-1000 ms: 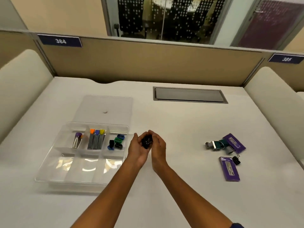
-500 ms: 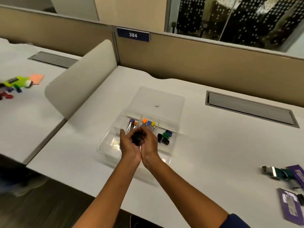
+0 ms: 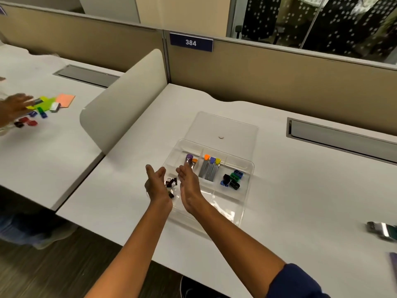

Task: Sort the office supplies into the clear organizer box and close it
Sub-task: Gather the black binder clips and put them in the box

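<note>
Both hands held over the near-left part of the clear organizer box [image 3: 247,168]. Left hand [image 3: 155,186] and right hand [image 3: 189,186] are spread flat, palms turned toward each other, fingers extended, nothing gripped in either. Small black binder clips [image 3: 171,182] seen in the gap betw. the palms, over the near-left compartment; whether airborne or already on the box floor can't be told. One more dark clip [image 3: 171,195] sits just below them.

Box lies on the white desk [image 3: 300,190], lid [image 3: 225,127] swung open and lying flat behind it. Far row, L to R: purple- and orange-tipped items [image 3: 190,161] in the left compartment, partly hidden by right-hand fingers; three grey strips w/ orange, blue, yellow tips [image 3: 210,169] in the middle; blue, green, black small pieces [image 3: 233,179] in the right. Near-middle and near-right compartments look bare apart from glare.

At far right frame edge a shiny metallic item [image 3: 382,231] rests on the desk, well apart from box, blurred. Purple edge [image 3: 394,265] below it, cut off.

Neighbouring desk, beyond the curved divider [image 3: 124,100]: another person's hand [image 3: 15,106] near coloured supplies [image 3: 43,106].
</note>
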The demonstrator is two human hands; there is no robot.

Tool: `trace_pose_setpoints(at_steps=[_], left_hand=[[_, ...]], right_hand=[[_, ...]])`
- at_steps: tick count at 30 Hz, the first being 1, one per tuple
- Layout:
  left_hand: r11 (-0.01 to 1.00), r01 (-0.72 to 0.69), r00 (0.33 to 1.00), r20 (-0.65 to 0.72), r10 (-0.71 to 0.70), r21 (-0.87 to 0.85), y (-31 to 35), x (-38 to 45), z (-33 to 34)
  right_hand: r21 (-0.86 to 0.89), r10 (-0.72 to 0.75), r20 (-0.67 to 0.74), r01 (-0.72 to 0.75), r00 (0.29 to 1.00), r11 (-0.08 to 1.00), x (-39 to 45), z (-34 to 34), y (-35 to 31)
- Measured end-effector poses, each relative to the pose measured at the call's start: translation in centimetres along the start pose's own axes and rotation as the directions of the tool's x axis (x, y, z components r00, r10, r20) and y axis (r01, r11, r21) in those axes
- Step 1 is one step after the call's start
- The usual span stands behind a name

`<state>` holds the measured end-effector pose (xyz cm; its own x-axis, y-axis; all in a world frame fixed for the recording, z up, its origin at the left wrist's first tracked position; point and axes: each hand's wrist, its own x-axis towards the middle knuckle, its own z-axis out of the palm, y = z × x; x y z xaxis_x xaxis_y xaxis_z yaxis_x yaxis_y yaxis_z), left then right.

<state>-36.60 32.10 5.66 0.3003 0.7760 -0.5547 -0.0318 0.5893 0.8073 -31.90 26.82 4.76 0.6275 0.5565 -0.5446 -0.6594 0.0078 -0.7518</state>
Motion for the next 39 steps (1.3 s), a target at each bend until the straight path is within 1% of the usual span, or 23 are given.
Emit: trace_pose_setpoints(at_steps=[3, 6, 11, 16, 19, 22, 25, 30, 33, 36, 39], left_hand=[[0.998, -0.061, 0.998, 0.005, 0.061, 0.029, 0.1, -0.3, 0.6], [0.997, -0.075, 0.995, 0.066, 0.072, 0.032, -0.2, -0.9, 2.0], [1.000, -0.006, 0.979, 0.205, 0.010, -0.023, -2.0, -2.9, 5.6], [0.997, 0.072, 0.931, 0.360, -0.055, -0.034, -5.0, -5.8, 9.7], [0.992, 0.112, 0.884, 0.452, -0.123, 0.052, -7.6, -7.7, 12.2], [0.984, 0.082, 0.847, 0.509, -0.154, 0.160, -10.4, -9.5, 14.8], [0.965, 0.056, 0.812, 0.551, -0.193, 0.255, -13.3, -11.7, 17.4], [0.921, -0.039, 0.742, 0.629, -0.234, 0.388, -17.7, -15.5, 20.9], [0.884, -0.137, 0.690, 0.683, -0.239, 0.447, -19.9, -17.6, 22.6], [0.807, -0.339, 0.584, 0.781, -0.222, 0.484, -22.4, -19.3, 24.3], [0.657, -0.584, 0.456, 0.862, -0.219, 0.476, -24.9, -20.9, 26.3]], right_hand=[[0.017, -0.038, 0.001, 0.038, 0.999, 0.999, 0.1, -0.6, -0.6], [0.050, -0.086, -0.019, 0.087, 0.996, 0.995, -0.4, -1.8, -1.6], [0.106, -0.157, -0.068, 0.163, 0.985, 0.981, -1.2, -5.1, -3.2], [0.191, -0.199, -0.167, 0.230, 0.966, 0.954, -2.8, -10.4, -5.3], [0.229, -0.203, -0.258, 0.263, 0.945, 0.937, -4.0, -14.8, -6.2], [0.210, -0.212, -0.361, 0.301, 0.908, 0.930, -5.7, -19.5, -6.9], [0.163, -0.233, -0.462, 0.340, 0.856, 0.926, -7.8, -24.4, -7.6], [0.122, -0.226, -0.611, 0.372, 0.759, 0.920, -10.7, -31.2, -8.0], [0.106, -0.220, -0.673, 0.386, 0.707, 0.916, -12.1, -34.5, -8.0], [0.070, -0.236, -0.719, 0.406, 0.654, 0.911, -13.3, -37.4, -7.8], [0.009, -0.256, -0.762, 0.404, 0.595, 0.915, -14.2, -40.2, -7.3]])
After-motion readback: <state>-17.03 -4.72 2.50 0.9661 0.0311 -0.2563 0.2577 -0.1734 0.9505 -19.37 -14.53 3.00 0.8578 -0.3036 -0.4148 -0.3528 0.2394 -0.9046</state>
